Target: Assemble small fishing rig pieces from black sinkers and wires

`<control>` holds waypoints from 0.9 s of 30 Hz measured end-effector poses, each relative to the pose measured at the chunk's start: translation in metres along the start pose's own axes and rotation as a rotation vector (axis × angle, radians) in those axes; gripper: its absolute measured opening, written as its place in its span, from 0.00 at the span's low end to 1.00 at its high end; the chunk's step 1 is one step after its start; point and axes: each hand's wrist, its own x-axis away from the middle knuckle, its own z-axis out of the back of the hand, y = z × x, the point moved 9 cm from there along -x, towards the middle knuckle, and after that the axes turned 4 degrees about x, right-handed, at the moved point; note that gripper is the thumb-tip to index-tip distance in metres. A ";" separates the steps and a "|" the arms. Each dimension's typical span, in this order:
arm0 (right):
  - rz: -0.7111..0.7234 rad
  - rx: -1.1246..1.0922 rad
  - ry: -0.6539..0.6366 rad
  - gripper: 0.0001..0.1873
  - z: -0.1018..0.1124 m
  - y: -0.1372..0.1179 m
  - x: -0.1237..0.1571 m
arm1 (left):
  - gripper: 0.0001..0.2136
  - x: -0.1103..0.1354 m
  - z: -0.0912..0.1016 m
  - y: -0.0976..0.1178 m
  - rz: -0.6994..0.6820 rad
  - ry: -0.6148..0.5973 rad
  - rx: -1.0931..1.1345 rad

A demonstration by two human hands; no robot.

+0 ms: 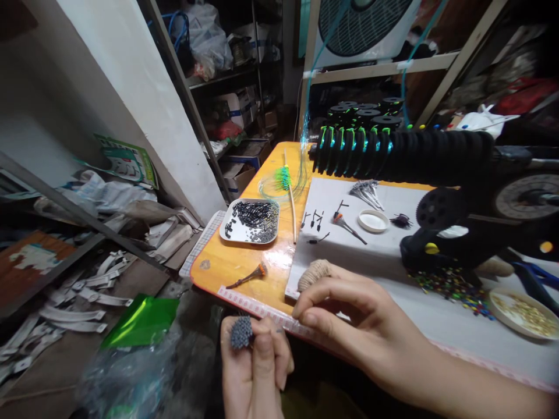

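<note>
My left hand [255,364] is below the table's front edge, fingers closed round a tight bundle of thin grey rods [241,331] whose ends stick up. My right hand [353,323] reaches across from the right, thumb and fingers pinched together just right of the bundle; whether anything is in the pinch I cannot make out. A ball of tan twine [315,273] lies on the white mat [349,247] just behind my right hand.
The orange table [231,265] holds a white tray of small black tubes [251,221], a wooden stick with green fibres [288,186], a white lid [372,221], coloured beads [452,288] and a black spool rack [402,154]. Scrap and a green foil bag [142,320] cover the floor at left.
</note>
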 end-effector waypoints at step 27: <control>0.033 -0.027 0.048 0.05 -0.004 0.006 0.010 | 0.19 0.014 -0.012 -0.027 0.319 0.140 0.186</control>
